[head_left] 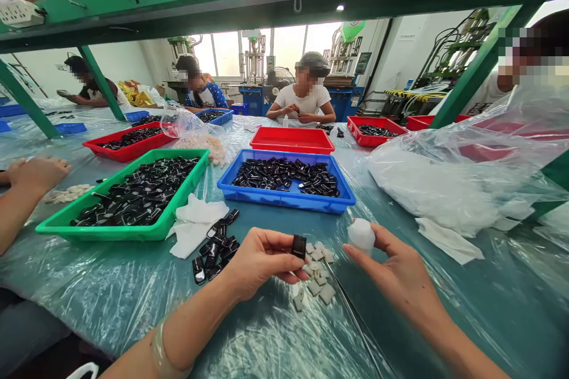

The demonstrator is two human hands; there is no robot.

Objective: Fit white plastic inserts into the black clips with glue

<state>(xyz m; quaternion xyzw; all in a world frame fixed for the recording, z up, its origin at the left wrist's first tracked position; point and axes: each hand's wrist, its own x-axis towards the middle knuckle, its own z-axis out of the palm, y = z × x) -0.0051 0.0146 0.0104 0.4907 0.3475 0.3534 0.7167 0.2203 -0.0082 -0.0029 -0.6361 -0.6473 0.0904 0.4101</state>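
Note:
My left hand pinches a small glossy black plastic piece between thumb and fingers. In my right hand is a white rounded wad, gripped between thumb and forefinger; whether it is cloth or cotton I cannot tell. The two held things are apart. Small off-white square pads lie scattered on the table below and between my hands. Long thin metal tweezers rest beside them, tips toward the pads. Left of my left hand is a loose pile of similar black pieces.
A green tray and a blue tray, both with black pieces, stand ahead. Behind is a red tray. White tissue lies between trays. A clear bag bulges at right. A co-worker's hand is at left; others sit opposite.

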